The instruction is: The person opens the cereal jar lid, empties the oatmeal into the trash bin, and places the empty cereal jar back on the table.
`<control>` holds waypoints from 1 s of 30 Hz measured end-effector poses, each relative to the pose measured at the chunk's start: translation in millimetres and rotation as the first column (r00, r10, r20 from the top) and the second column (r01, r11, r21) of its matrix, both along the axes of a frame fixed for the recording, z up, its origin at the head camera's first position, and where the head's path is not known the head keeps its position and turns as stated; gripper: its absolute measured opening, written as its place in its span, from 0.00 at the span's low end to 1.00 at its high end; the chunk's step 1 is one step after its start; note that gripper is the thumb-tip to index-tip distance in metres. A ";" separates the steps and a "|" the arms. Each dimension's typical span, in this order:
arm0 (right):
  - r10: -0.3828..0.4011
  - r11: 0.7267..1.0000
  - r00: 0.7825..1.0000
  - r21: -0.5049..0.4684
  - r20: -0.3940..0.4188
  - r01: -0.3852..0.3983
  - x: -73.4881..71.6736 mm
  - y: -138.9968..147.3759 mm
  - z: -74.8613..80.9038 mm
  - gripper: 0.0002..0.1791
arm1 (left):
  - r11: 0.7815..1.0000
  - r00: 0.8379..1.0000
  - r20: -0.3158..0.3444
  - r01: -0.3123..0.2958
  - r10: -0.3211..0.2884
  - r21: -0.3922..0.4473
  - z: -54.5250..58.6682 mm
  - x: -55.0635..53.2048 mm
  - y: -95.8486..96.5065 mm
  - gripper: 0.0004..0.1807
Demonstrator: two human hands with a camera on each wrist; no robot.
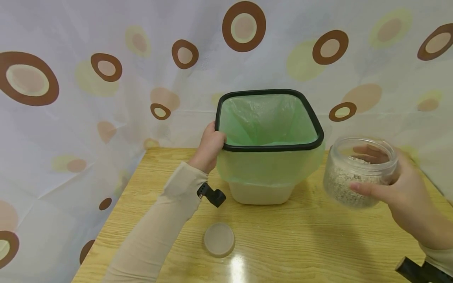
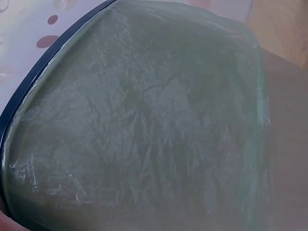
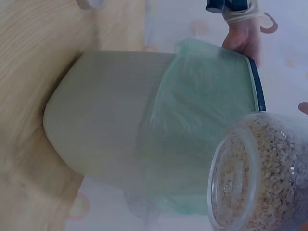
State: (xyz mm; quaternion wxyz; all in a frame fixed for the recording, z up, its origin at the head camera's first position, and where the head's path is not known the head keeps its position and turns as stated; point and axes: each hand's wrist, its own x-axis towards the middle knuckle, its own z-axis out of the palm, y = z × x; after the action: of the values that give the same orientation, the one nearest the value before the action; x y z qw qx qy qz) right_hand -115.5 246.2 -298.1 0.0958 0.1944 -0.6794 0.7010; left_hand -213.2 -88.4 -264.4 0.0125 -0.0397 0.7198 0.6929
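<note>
A pale trash bin (image 1: 262, 194) stands upright on the table, lined with a thin green bag (image 1: 262, 169) folded over its outside. A black rim (image 1: 269, 148) circles its top. My left hand (image 1: 208, 147) grips that rim at the left front corner; some fingers are hidden behind it. To the bin's right, my right hand (image 1: 412, 196) holds a clear jar (image 1: 334, 182) from the right side, thumb in front. The jar has no lid on, leans slightly and is partly full of flakes that look like oats (image 3: 279, 168). In the left wrist view the green bag (image 2: 144, 110) fills most of the picture.
A round, pale lid (image 1: 219, 239) lies flat on the wooden table (image 1: 301, 243) in front of the bin. A spotted curtain (image 1: 209, 23) hangs behind and to the left of the table. Black cameras are strapped at both wrists.
</note>
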 end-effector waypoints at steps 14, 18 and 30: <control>-0.335 0.807 0.942 0.508 -0.023 0.300 -14.8 -0.4 28.4 0.39 | 1.000 1.000 0.000 0.006 -0.006 -0.004 0.6 1.6 1.2 0.40; -0.369 0.763 0.928 0.553 -0.052 0.335 -20.7 -2.6 34.7 0.40 | 1.000 1.000 -0.001 0.006 -0.006 -0.008 1.5 2.4 0.6 0.39; -0.374 0.696 0.916 0.609 -0.145 0.381 -36.5 -11.9 52.1 0.48 | 1.000 1.000 -0.016 0.001 -0.001 0.001 -0.8 2.6 1.3 0.39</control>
State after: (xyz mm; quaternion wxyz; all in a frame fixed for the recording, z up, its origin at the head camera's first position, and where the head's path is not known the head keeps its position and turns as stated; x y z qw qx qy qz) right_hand -152.0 234.4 -245.9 0.1707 0.0750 -0.8976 0.3995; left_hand -210.6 -87.1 -265.2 0.0071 -0.0335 0.7195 0.6936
